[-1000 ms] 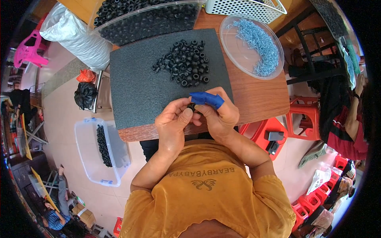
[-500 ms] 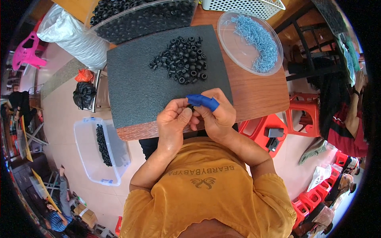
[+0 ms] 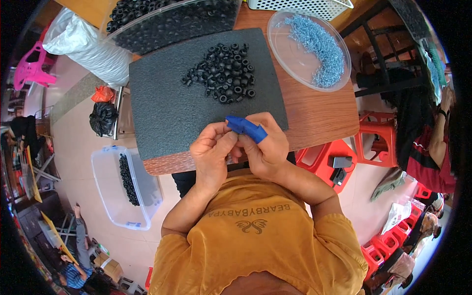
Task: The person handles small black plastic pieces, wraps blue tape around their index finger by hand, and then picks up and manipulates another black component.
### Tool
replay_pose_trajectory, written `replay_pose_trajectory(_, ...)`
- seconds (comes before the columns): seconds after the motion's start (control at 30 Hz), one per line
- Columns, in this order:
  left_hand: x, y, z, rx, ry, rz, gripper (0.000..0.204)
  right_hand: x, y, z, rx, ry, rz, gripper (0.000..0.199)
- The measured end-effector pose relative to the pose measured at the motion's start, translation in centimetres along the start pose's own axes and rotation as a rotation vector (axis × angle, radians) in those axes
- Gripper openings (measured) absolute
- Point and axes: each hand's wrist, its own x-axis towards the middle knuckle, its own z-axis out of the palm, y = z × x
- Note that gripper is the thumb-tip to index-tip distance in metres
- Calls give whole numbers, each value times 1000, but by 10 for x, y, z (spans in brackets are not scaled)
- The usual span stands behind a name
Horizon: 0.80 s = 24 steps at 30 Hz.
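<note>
My left hand and my right hand meet fingertip to fingertip over the near edge of the dark mat. Both are closed in a pinch. A blue covering wraps the right index finger. The left fingers are bent around a small black part, now almost wholly hidden by the fingertips. Whatever the right fingertips pinch cannot be made out. Beyond the hands, a heap of small black hollow parts lies on the dark grey mat.
A clear bin of black parts stands at the back left. At the right, a round clear lid carries small bluish pieces. A clear tub sits on the floor at left; a red stool is right of my knees.
Both hands have shifted slightly left, and the fingertips have closed over the black part that showed between them. The heap and containers keep their places.
</note>
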Motion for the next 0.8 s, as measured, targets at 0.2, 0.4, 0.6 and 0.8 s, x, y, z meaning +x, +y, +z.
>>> replay_pose_trajectory(0.2, 2, 9, 1, -153, 41, -88, 10, 6, 2, -12, 140, -6, 186, 36)
replay_pose_trajectory(0.4, 6, 8, 5, -140, 91, -47, 6, 8, 9, -7, -5, -86, -60, 44)
replay_pose_trajectory(0.6, 5, 9, 4, -136, 93, -27, 6, 8, 14, 2, -108, -67, -188, 40)
replay_pose_trajectory(0.8, 6, 8, 1, -121, 58, -54, 6, 9, 17, 6, -179, -61, -303, 29)
